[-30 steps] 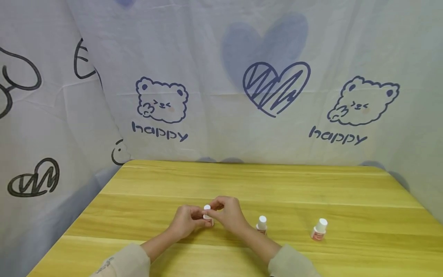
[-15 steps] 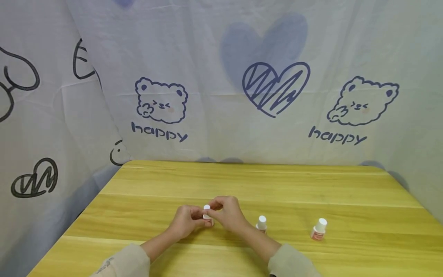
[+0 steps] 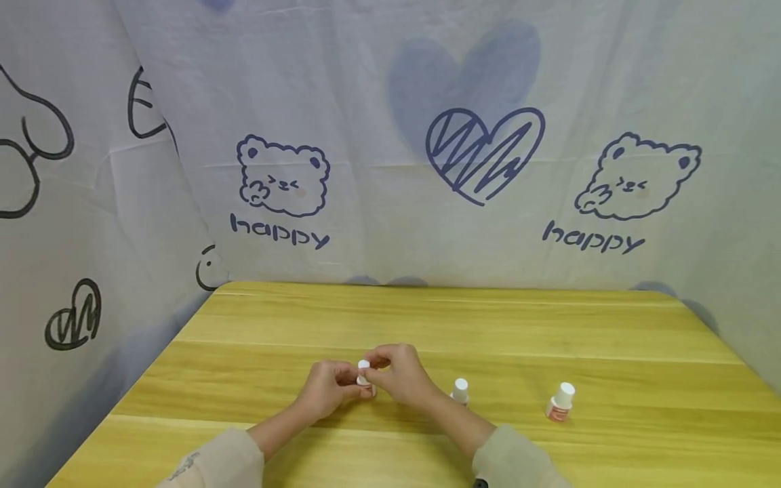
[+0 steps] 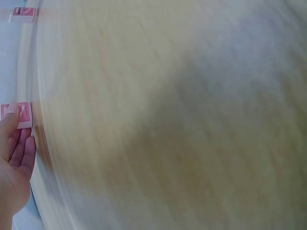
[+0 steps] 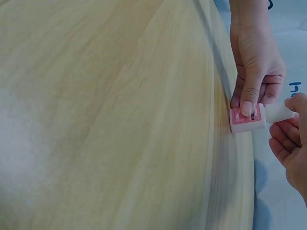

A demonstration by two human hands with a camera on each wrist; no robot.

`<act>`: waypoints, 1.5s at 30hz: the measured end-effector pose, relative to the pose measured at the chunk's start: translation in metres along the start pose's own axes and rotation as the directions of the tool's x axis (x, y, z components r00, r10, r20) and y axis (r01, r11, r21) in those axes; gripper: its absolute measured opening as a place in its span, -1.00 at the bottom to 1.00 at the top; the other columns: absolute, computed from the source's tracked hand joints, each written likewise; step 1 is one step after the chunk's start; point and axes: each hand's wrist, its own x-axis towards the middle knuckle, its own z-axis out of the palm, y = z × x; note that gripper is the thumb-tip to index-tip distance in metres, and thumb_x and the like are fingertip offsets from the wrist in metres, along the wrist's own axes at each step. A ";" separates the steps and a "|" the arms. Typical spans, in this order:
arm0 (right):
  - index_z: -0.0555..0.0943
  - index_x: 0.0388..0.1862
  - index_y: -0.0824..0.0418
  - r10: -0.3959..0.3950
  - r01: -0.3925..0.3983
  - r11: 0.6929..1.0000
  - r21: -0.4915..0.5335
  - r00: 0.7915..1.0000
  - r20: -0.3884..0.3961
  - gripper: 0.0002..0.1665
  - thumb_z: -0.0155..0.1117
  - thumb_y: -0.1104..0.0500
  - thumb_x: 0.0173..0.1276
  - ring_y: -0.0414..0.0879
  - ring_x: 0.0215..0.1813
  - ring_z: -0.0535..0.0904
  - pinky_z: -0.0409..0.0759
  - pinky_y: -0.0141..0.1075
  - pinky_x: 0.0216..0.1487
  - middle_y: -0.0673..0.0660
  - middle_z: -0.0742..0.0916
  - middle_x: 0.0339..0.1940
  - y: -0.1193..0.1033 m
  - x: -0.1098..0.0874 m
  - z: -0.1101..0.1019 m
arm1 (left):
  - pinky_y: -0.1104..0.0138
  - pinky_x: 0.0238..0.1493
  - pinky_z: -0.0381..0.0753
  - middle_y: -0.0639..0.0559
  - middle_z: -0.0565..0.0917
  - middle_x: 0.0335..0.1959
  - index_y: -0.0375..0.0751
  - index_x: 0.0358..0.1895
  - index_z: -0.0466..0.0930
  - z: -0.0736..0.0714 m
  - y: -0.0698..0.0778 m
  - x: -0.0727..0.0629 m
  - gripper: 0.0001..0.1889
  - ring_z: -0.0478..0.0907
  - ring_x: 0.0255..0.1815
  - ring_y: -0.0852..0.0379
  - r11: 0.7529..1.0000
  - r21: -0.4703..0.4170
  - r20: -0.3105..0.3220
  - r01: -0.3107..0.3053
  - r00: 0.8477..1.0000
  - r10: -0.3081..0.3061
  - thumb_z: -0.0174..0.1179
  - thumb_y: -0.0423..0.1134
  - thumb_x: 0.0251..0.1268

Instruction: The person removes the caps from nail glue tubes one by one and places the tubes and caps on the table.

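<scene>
A small white bottle with a pink label [image 5: 237, 116] stands on the table between my two hands. My left hand [image 3: 323, 386] grips its body, thumb over the label in the right wrist view. Thumb and fingers of my right hand [image 3: 404, 376] pinch its white cap [image 5: 277, 112] from the other side. The cap sits on the bottle's neck. A second bottle of the same kind [image 3: 460, 390] stands upright by my right forearm, its lower part hidden behind it. In the left wrist view, the held bottle [image 4: 25, 116] is partly covered by fingers.
A third white-capped bottle [image 3: 560, 402] stands upright farther right on the wood-grain table [image 3: 488, 325]. Printed cloth [image 3: 378, 224] hangs along the table's far edge, and more cloth [image 3: 140, 203] hangs on the left side.
Both hands keep their grip on the bottle and its cap, almost in place. The left cloth has shifted, its drawings moving slightly right, and the head view has moved a little.
</scene>
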 end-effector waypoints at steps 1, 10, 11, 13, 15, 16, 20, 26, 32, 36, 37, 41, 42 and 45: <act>0.67 -0.31 0.41 0.000 0.000 1.000 -0.001 1.000 0.005 -0.86 0.27 0.33 0.22 0.01 -0.24 0.68 0.65 -0.37 -0.24 0.23 0.76 -0.35 0.000 0.000 0.000 | 0.49 -0.34 0.64 -0.17 0.74 -0.39 -0.37 -0.32 0.69 0.000 0.000 0.000 -0.84 0.69 -0.37 0.18 1.000 -0.003 0.001 0.000 1.000 0.000 0.34 -0.35 0.01; 0.67 -0.31 0.40 -0.021 0.021 1.000 0.015 1.000 -0.023 -0.88 0.29 0.33 0.20 0.02 -0.23 0.67 0.66 -0.17 -0.16 0.23 0.75 -0.33 0.001 -0.002 0.003 | 0.49 -0.35 0.64 -0.17 0.74 -0.40 -0.36 -0.32 0.70 -0.001 0.001 0.001 -0.84 0.69 -0.39 0.21 1.000 -0.010 -0.002 0.016 1.000 -0.017 0.34 -0.36 0.01; 0.66 -0.32 0.39 -0.017 0.018 1.000 0.015 0.999 -0.033 -0.88 0.30 0.32 0.19 0.01 -0.24 0.67 0.66 -0.16 -0.16 0.22 0.75 -0.33 0.001 -0.002 0.004 | 0.48 -0.34 0.64 -0.17 0.74 -0.40 -0.36 -0.32 0.70 -0.001 0.001 0.001 -0.85 0.69 -0.39 0.20 1.000 -0.017 0.000 0.019 1.000 -0.019 0.34 -0.36 0.02; 0.66 -0.32 0.38 -0.008 0.009 1.000 0.011 0.998 -0.055 -0.87 0.32 0.31 0.18 0.00 -0.25 0.67 0.67 -0.18 -0.17 0.21 0.75 -0.34 0.001 -0.002 0.006 | 0.47 -0.33 0.65 -0.18 0.73 -0.40 -0.37 -0.31 0.70 -0.001 0.000 0.001 -0.86 0.69 -0.39 0.18 1.000 -0.023 0.003 0.016 1.000 -0.016 0.32 -0.38 0.03; 0.66 -0.34 0.38 -0.001 0.002 1.000 0.006 0.997 -0.078 -0.86 0.34 0.29 0.17 -0.01 -0.27 0.66 0.67 -0.22 -0.20 0.20 0.75 -0.37 0.001 -0.002 0.007 | 0.46 -0.34 0.65 -0.18 0.73 -0.41 -0.38 -0.32 0.70 -0.001 0.000 0.001 -0.86 0.70 -0.40 0.17 1.000 -0.027 0.002 -0.008 1.000 0.008 0.32 -0.38 0.05; 0.66 -0.35 0.38 0.002 -0.002 1.000 0.003 0.996 -0.088 -0.86 0.35 0.29 0.16 -0.01 -0.28 0.66 0.67 -0.24 -0.21 0.20 0.74 -0.38 0.001 -0.002 0.008 | 0.45 -0.34 0.66 -0.17 0.73 -0.42 -0.38 -0.33 0.69 -0.001 0.000 0.001 -0.87 0.70 -0.40 0.18 0.999 -0.031 0.001 -0.019 1.000 0.019 0.32 -0.37 0.05; 0.65 -0.41 0.36 0.004 -0.006 1.000 -0.012 0.992 -0.124 -0.86 0.38 0.27 0.13 -0.05 -0.32 0.65 0.64 -0.39 -0.27 0.17 0.74 -0.44 -0.001 -0.002 0.010 | 0.46 -0.37 0.66 -0.13 0.74 -0.45 -0.38 -0.35 0.69 -0.002 0.002 -0.001 -0.86 0.69 -0.43 0.22 0.996 -0.044 -0.007 -0.077 0.997 0.077 0.33 -0.35 0.04; 0.64 -0.48 0.33 0.010 -0.013 1.000 -0.022 0.987 -0.158 -0.86 0.41 0.27 0.08 -0.09 -0.37 0.63 0.55 -0.52 -0.35 0.16 0.74 -0.49 -0.003 -0.003 0.010 | 0.44 -0.33 0.66 -0.21 0.73 -0.40 -0.41 -0.33 0.69 -0.001 0.004 0.001 -0.84 0.71 -0.37 0.07 0.999 -0.051 -0.003 -0.018 1.000 0.018 0.34 -0.38 0.02; 0.66 -0.45 0.35 0.024 -0.027 0.999 -0.018 0.990 -0.139 -0.86 0.40 0.26 0.10 -0.05 -0.34 0.66 0.58 -0.50 -0.33 0.18 0.75 -0.46 -0.003 -0.002 0.009 | 0.44 -0.32 0.66 -0.23 0.73 -0.37 -0.42 -0.30 0.68 -0.002 0.006 0.001 -0.83 0.71 -0.34 0.00 0.999 -0.047 -0.002 0.002 1.000 -0.002 0.33 -0.39 0.02; 0.68 -0.41 0.37 0.020 -0.021 1.000 -0.015 0.994 -0.108 -0.85 0.38 0.26 0.13 -0.03 -0.30 0.68 0.60 -0.48 -0.29 0.19 0.75 -0.42 -0.004 -0.001 0.007 | 0.46 -0.33 0.66 -0.21 0.73 -0.38 -0.40 -0.30 0.68 -0.002 0.005 0.001 -0.82 0.71 -0.35 0.06 1.000 -0.017 -0.003 0.005 1.000 -0.005 0.34 -0.37 0.01; 0.68 -0.40 0.37 0.014 -0.016 1.000 -0.015 0.995 -0.098 -0.85 0.38 0.26 0.13 -0.02 -0.30 0.68 0.61 -0.47 -0.28 0.20 0.75 -0.40 -0.003 -0.001 0.007 | 0.46 -0.33 0.66 -0.20 0.73 -0.38 -0.40 -0.30 0.69 -0.002 0.004 0.001 -0.82 0.71 -0.36 0.08 1.000 -0.010 -0.004 0.006 1.000 -0.006 0.34 -0.36 0.01; 0.68 -0.36 0.38 -0.003 0.002 1.000 -0.018 0.998 -0.057 -0.85 0.34 0.27 0.17 0.00 -0.26 0.68 0.65 -0.40 -0.23 0.22 0.75 -0.33 -0.003 -0.001 0.005 | 0.46 -0.33 0.66 -0.21 0.73 -0.38 -0.40 -0.29 0.68 -0.001 0.002 0.001 -0.81 0.71 -0.35 0.08 1.000 -0.001 -0.004 0.009 1.000 -0.009 0.34 -0.36 0.01; 0.68 -0.35 0.39 -0.005 0.004 1.000 -0.017 0.999 -0.049 -0.84 0.34 0.27 0.17 0.01 -0.25 0.68 0.65 -0.38 -0.22 0.23 0.75 -0.31 -0.002 -0.001 0.004 | 0.46 -0.33 0.66 -0.21 0.73 -0.37 -0.40 -0.29 0.68 -0.001 0.002 0.001 -0.81 0.71 -0.35 0.07 1.000 0.001 -0.004 0.007 1.000 -0.007 0.34 -0.36 0.02; 0.67 -0.32 0.40 -0.006 0.005 1.000 -0.018 1.000 -0.029 -0.85 0.32 0.29 0.19 0.03 -0.22 0.68 0.66 -0.35 -0.20 0.25 0.75 -0.28 -0.001 0.000 0.003 | 0.46 -0.34 0.66 -0.21 0.73 -0.38 -0.40 -0.29 0.69 -0.001 0.002 0.001 -0.81 0.71 -0.36 0.07 1.000 -0.001 -0.008 0.010 1.000 -0.010 0.34 -0.36 0.01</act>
